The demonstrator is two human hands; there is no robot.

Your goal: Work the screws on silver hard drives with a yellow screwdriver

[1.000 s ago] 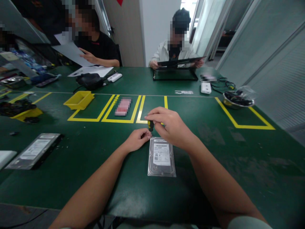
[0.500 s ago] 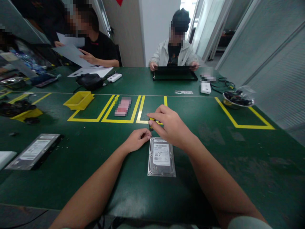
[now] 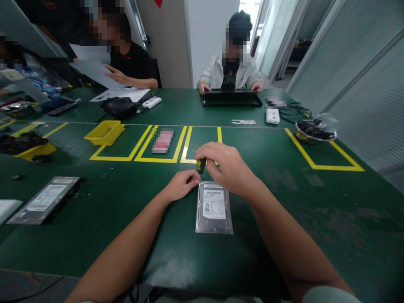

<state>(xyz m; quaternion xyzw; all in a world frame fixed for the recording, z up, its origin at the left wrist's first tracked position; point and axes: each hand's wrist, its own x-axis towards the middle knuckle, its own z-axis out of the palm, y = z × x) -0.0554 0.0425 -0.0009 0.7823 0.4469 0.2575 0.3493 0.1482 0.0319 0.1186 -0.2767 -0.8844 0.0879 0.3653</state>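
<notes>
Lying just below centre frame, the hard drive (image 3: 214,207) points its long axis away from me. My left hand (image 3: 181,184), fingers curled shut on nothing I can see, rests on the surface (image 3: 284,202) at its far left corner. My right hand (image 3: 227,167) pinches a small screwdriver (image 3: 200,164) upright over that corner. A yellow bin (image 3: 105,132) sits upper left, well apart.
</notes>
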